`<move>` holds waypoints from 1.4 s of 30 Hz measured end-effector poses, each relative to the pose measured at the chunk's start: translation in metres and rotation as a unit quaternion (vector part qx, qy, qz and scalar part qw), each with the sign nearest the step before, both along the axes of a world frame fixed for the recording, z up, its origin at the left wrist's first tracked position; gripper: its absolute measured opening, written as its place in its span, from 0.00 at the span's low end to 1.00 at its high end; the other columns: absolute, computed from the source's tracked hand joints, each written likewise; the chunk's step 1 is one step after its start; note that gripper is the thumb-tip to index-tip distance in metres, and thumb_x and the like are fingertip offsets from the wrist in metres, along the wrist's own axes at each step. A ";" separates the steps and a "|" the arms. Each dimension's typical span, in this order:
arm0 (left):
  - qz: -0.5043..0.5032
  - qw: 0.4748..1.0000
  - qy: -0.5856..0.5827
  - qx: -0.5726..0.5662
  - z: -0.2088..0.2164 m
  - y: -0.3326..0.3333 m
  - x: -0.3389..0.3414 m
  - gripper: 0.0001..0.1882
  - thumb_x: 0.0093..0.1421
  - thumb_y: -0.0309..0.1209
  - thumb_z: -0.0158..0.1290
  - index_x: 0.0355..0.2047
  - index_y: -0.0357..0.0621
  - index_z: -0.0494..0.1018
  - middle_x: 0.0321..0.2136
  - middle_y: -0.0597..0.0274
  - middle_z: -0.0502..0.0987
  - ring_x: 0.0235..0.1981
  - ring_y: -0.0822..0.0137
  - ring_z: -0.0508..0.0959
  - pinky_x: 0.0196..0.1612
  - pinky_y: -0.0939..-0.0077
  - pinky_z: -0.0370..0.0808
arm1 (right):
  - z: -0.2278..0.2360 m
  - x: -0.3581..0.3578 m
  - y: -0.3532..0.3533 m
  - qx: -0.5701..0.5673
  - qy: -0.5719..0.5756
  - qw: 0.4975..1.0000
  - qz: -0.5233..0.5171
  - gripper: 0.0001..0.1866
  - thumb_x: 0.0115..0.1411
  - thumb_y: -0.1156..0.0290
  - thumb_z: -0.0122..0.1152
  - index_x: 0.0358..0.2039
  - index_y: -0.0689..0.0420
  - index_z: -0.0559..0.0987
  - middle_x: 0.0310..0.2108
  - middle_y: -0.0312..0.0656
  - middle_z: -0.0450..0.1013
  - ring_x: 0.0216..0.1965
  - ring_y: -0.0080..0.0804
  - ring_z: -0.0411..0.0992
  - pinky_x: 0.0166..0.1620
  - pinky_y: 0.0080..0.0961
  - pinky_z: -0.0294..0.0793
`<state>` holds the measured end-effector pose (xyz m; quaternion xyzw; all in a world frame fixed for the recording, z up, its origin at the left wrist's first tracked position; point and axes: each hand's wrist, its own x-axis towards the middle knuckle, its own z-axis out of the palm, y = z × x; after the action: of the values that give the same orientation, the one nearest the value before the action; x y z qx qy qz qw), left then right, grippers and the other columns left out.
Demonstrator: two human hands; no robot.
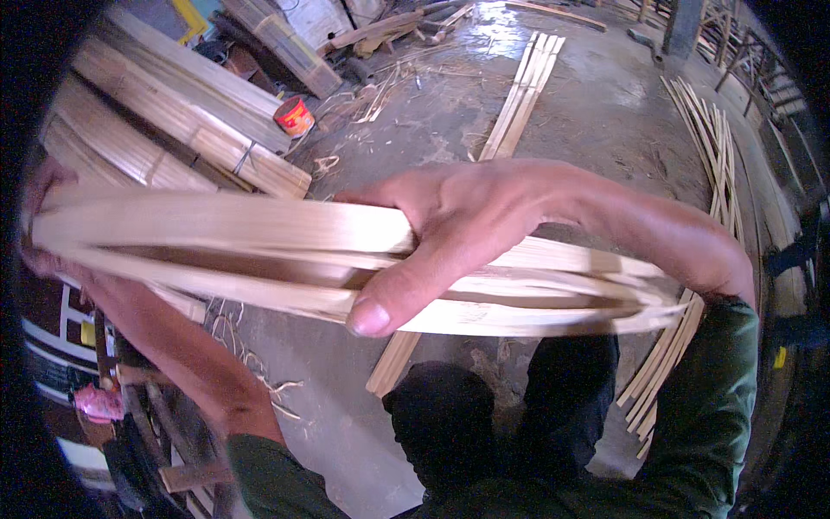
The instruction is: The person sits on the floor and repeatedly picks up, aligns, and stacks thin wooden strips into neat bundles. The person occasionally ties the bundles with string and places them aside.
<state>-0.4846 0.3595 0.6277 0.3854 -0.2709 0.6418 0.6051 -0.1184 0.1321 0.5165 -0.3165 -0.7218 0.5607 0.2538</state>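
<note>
A bundle of long, flat, pale bamboo strips (233,221) lies across the view in front of my body. My right hand (471,221) is closed round its middle from above, the thumb pressed along the near side. At the far left end my left hand (52,186) grips the strips; it is blurred and partly hidden behind them. Gaps show between the strips on either side of my right hand. Their right ends come close together beside my right forearm.
Several bundles of strips (181,121) are stacked at the left, beside a red tub (294,118). More strips (526,91) lie on the floor ahead, and a loose row of thin sticks (711,151) runs along the right. Shavings (246,346) litter the floor. A post (685,30) stands far right.
</note>
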 end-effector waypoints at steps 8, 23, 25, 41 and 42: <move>-0.027 0.994 0.091 0.045 0.061 0.018 0.083 0.19 0.46 0.32 0.53 0.36 0.34 0.64 0.27 0.62 0.66 0.29 0.68 0.70 0.34 0.74 0.72 | 0.022 0.012 -0.007 0.043 0.113 0.989 -0.080 0.49 0.48 0.44 0.71 0.61 0.62 0.63 0.47 0.48 0.73 0.46 0.35 0.72 0.49 0.31 0.73; -0.304 0.938 0.127 0.108 0.068 0.023 0.280 0.23 0.54 0.42 0.56 0.38 0.34 0.65 0.24 0.67 0.65 0.26 0.74 0.69 0.28 0.83 0.70 | 0.031 -0.003 -0.093 -0.149 0.376 0.900 -0.164 0.41 0.58 0.58 0.63 0.65 0.53 0.51 0.45 0.59 0.70 0.43 0.53 0.76 0.45 0.49 0.79; -0.361 0.919 0.116 0.103 0.046 0.022 0.310 0.23 0.55 0.43 0.56 0.38 0.34 0.65 0.23 0.68 0.65 0.25 0.75 0.68 0.28 0.84 0.70 | 0.011 0.002 -0.098 -0.175 0.409 0.877 -0.183 0.38 0.60 0.61 0.61 0.64 0.53 0.51 0.44 0.60 0.71 0.41 0.53 0.77 0.43 0.49 0.81; -0.509 0.811 0.245 -0.154 -0.148 -0.067 0.525 0.36 0.53 0.61 0.47 0.39 0.34 0.67 0.31 0.47 0.73 0.34 0.54 0.77 0.39 0.60 0.76 | -0.077 0.081 -0.208 -0.288 0.457 0.740 -0.402 0.26 0.57 0.72 0.65 0.52 0.62 0.62 0.32 0.55 0.75 0.29 0.45 0.77 0.33 0.45 0.82; -0.435 0.840 0.290 -0.142 -0.153 -0.080 0.542 0.37 0.53 0.62 0.46 0.40 0.34 0.67 0.31 0.46 0.73 0.33 0.53 0.77 0.39 0.59 0.76 | -0.082 0.089 -0.215 -0.291 0.453 0.730 -0.421 0.26 0.57 0.73 0.65 0.52 0.63 0.63 0.31 0.55 0.75 0.28 0.45 0.77 0.33 0.46 0.82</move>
<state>0.0575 0.2797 0.4748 0.3059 -0.1286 0.2027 0.9213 -0.0293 -0.0830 0.4347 -0.3550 -0.1160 0.6561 0.6558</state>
